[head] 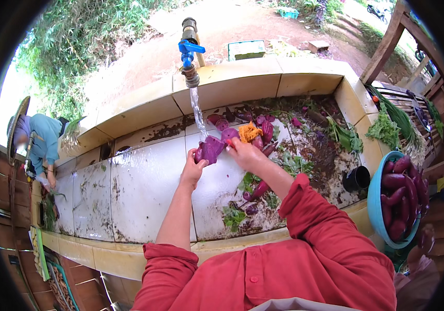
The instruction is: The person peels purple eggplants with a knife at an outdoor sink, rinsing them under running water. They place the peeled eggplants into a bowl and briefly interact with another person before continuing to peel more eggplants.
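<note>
My left hand [194, 167] grips a purple-fleshed piece of sweet potato [211, 149] just under the stream from the tap [191, 50]. Close beside it, my right hand [245, 153] is closed around a small red handle [229, 143]; whatever the handle belongs to is hidden. Beyond that hand rests an orange mesh scrubber [250, 132]. Cut purple sweet potatoes [222, 124] and whole ones [267, 131] lie around it on the tiled basin floor [148, 186].
Leaves [297, 165] and dirt cover the basin's right side, where a black cup [356, 179] lies tipped. A blue bowl of purple sweet potatoes [395, 198] stands at the right rim near green onions [397, 112]. At far left, another person [45, 132] bends over the basin.
</note>
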Demonstrator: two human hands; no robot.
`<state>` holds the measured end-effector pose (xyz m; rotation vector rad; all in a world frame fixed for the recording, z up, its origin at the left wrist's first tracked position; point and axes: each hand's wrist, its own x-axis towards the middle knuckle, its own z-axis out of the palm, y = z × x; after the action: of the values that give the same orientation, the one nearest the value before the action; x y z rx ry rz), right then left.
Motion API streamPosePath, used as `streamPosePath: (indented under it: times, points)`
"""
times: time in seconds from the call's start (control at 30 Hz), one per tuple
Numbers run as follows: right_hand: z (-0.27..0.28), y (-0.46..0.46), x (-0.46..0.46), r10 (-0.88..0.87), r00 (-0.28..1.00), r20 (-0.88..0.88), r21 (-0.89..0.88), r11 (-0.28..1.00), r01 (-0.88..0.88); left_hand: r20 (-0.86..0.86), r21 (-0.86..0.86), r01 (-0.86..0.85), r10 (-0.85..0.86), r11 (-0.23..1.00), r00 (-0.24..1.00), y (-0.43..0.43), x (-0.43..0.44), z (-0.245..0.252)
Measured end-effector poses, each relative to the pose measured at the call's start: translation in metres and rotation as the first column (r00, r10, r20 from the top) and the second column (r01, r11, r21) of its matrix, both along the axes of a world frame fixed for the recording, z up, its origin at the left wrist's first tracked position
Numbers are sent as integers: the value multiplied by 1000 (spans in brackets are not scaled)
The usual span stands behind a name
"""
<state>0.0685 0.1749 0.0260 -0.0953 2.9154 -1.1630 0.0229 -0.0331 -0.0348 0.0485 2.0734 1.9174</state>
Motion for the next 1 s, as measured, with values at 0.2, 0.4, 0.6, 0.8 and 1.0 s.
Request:
streamPosePath:
  times: [0.2, 0.4, 0.6, 0.8, 1.0]
  points:
    - [-2, -36, 23, 111, 993, 38, 171, 978, -116, -204, -584, -87, -42, 807, 978, -17, 3, -30]
    - [0, -49, 34, 183, 983, 24, 316, 931, -181, -189, -629, -77, -56, 773, 980, -5, 11, -4]
    - [-5, -55, 38, 185, 978, 98, 253, 946, -205, -196, -562, -76, -44, 824, 980, -2, 12, 3]
    - [-10, -57, 33, 212, 956, 204, 188, 950, -251, -165, -567, -28, -80, 823, 983, -7, 4, -16]
    - [-12, -62, 24, 198, 961, 193, 141, 964, -227, -218, -600, -64, -85, 798, 972, -8, 3, -20]
